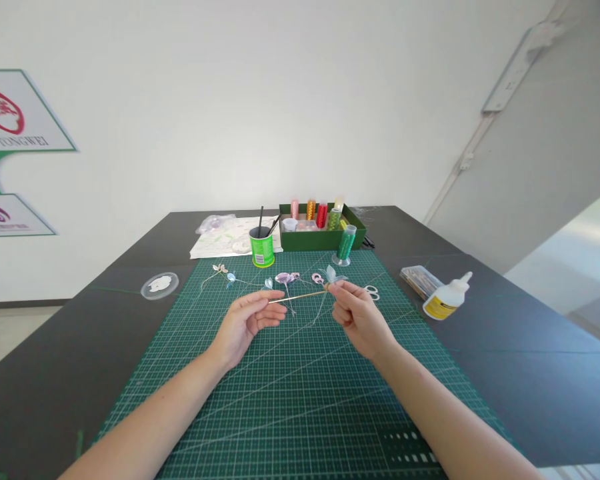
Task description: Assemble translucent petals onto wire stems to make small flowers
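A thin gold-coloured stick (300,296) spans the gap between my two hands above the green cutting mat (280,407). My left hand (247,323) pinches its left end between thumb and index finger, the other fingers loosely curled. At the other end, my right hand (357,313) closes thumb and fingertips on the stick where a pale blue flower (333,274) sits. A pale thread (319,312) hangs below that hand. Just beyond lie a purple flower (283,278), a pink-purple loop piece (317,278), small blue petals (231,279) and a beige flower (221,269).
Behind stand a green can with black sticks (263,251), a green box (305,241) of thread spools and a teal spool (347,243). White scissors (373,291), a glue bottle (445,300) and a clear case (420,281) are rightward. A clear lid (146,289) lies left.
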### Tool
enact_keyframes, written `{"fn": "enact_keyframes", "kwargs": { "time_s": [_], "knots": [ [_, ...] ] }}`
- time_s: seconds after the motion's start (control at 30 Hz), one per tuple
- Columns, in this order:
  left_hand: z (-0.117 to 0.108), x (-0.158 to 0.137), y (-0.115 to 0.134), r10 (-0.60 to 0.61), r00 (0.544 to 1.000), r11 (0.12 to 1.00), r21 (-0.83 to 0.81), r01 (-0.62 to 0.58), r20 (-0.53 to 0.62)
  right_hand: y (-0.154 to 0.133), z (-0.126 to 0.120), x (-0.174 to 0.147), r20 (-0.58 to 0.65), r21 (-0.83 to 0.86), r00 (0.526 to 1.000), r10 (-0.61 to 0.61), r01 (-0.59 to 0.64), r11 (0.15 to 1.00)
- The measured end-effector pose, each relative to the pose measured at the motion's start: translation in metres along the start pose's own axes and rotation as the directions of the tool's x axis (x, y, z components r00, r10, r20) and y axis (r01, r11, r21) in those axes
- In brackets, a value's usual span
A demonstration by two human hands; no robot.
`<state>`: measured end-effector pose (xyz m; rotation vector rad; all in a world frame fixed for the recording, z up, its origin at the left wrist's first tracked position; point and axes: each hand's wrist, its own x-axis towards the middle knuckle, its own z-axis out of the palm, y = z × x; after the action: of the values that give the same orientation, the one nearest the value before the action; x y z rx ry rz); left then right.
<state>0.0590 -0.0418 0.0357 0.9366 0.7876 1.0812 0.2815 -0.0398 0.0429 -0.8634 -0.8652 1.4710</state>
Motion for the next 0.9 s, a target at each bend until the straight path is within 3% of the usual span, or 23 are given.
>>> {"fn": "enact_keyframes", "kwargs": {
  "time_s": [0.2,0.43,0.57,0.73,0.9],
  "knots": [
    [0.004,-0.003,-0.002,-0.040,0.997,0.989,0.143,0.029,0.069,0.003,0.001,-0.001,0.036,-0.024,0.999,0.015,-0.014,1.000],
    [0.006,-0.004,-0.009,-0.012,0.982,0.924,0.376,-0.061,0.190,0.003,0.004,-0.005,0.109,-0.079,0.994,0.029,-0.020,0.997],
    [0.008,-0.006,-0.010,0.017,0.970,0.835,0.530,-0.148,0.244,0.005,0.003,-0.005,0.142,-0.106,0.989,0.032,-0.017,0.994],
    [0.012,-0.008,-0.014,0.066,0.973,0.707,0.678,-0.203,0.222,0.010,0.003,-0.007,0.169,-0.155,0.985,0.037,-0.010,0.988],
    [0.011,-0.005,-0.020,0.141,0.972,0.718,0.657,-0.231,0.188,0.013,0.004,-0.007,0.187,-0.168,0.982,0.030,0.002,0.986]
  ]
}}
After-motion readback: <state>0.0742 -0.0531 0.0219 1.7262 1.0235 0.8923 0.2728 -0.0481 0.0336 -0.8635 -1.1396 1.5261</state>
